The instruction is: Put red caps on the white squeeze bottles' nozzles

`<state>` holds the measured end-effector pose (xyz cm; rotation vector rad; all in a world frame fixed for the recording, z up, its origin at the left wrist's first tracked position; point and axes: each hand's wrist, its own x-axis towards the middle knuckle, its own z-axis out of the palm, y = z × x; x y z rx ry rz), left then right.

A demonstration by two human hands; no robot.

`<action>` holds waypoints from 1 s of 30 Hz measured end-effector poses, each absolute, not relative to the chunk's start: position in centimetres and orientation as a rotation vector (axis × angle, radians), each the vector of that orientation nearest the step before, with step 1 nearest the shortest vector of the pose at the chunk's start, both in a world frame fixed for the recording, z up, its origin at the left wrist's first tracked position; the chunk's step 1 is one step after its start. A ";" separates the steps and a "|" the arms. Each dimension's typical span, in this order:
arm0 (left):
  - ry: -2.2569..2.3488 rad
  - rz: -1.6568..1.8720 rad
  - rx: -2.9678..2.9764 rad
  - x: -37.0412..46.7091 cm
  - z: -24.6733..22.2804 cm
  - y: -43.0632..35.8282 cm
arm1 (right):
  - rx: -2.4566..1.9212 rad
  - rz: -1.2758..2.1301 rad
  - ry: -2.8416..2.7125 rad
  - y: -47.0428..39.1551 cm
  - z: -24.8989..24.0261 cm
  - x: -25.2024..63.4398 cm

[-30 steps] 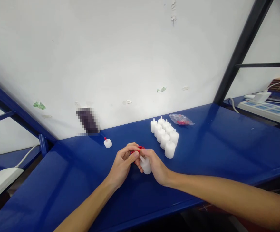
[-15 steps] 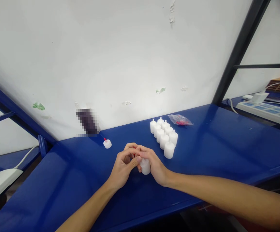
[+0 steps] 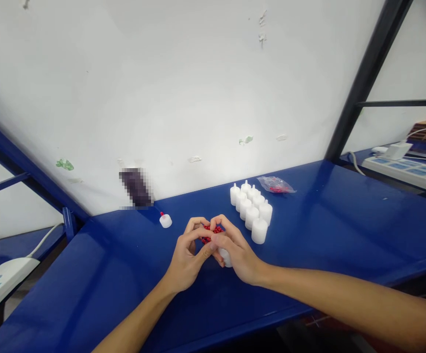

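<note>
My left hand [image 3: 190, 252] and my right hand [image 3: 238, 250] meet over the blue table. Between them, a cluster of small red pieces [image 3: 208, 237] shows inside the curled fingers. A white bottle [image 3: 227, 258] is gripped under my right hand, its upper part hidden by fingers and thumb. The fingertips of my left hand touch those of my right; exactly which hand supports the red pieces is partly hidden. To the right stand several white bottles [image 3: 259, 230] in rows. A white cap-like piece with a red tip [image 3: 165, 220] lies to the left.
A clear plastic bag [image 3: 277, 185] with red pieces lies behind the bottles. White power strips sit at the left [image 3: 7, 279] and right [image 3: 407, 169]. A white wall [image 3: 198, 98] rises behind the blue table [image 3: 326, 230]. Dark metal posts stand at both sides.
The red pieces between my hands now show much more. My right hand has opened away slightly and covers more of the white bottle. The view has shifted a little.
</note>
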<state>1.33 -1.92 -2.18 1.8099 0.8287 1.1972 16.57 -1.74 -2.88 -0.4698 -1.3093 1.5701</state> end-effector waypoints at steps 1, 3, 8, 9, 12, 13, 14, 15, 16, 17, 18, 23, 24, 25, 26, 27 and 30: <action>0.827 1.189 1.830 1.3 -2.1 -2.0 | -0.468 1.563 -1.323 -1.8 -2.9 16.6; 0.824 1.176 1.875 1.2 -2.0 -2.1 | -0.474 1.554 -1.354 -1.9 -2.9 16.8; 0.809 1.147 1.916 1.4 -2.0 -2.5 | -0.498 1.494 -1.478 -2.1 -2.9 17.1; 0.808 1.144 1.918 1.5 -2.0 -2.6 | -0.493 1.485 -1.496 -2.0 -2.9 17.2; 0.829 1.164 1.947 1.4 -2.0 -2.2 | -0.492 1.492 -1.512 -1.9 -3.1 17.1; 0.855 1.202 1.961 1.0 -2.0 -1.9 | -0.515 1.500 -1.523 -1.9 -3.2 17.1; 0.891 1.266 1.970 0.5 -1.9 -1.4 | -0.550 1.507 -1.543 -1.9 -3.2 17.1; 0.932 1.365 1.970 -0.3 -1.8 -0.9 | -0.592 1.505 -1.573 -1.9 -3.2 17.0; 0.986 1.485 1.960 -1.3 -1.6 -0.2 | -0.632 1.491 -1.618 -2.0 -3.3 17.0; 1.042 1.620 1.933 -2.4 -1.5 0.6 | -0.655 1.462 -1.677 -2.1 -3.2 17.1; 1.098 1.775 1.889 -3.7 -1.3 1.4 | -0.654 1.419 -1.756 -2.2 -3.2 17.1; 1.665 1.899 1.944 -9.5 -1.3 4.4 | -0.430 1.107 -2.280 -3.1 -2.7 17.5; 1.732 1.857 1.962 -10.1 -1.4 4.8 | -0.397 1.064 -2.347 -3.2 -2.5 17.6; 1.772 1.805 1.981 -10.6 -1.5 5.0 | -0.379 1.037 -2.392 -3.3 -2.4 17.6; 1.791 1.751 2.006 -10.8 -1.7 5.1 | -0.363 1.027 -2.423 -3.4 -2.4 17.5; 1.800 1.696 2.039 -10.9 -1.9 5.2 | -0.343 1.029 -2.443 -3.4 -2.4 17.5; 1.822 1.511 2.144 -10.9 -2.4 5.5 | -0.281 1.048 -2.478 -3.3 -2.7 17.2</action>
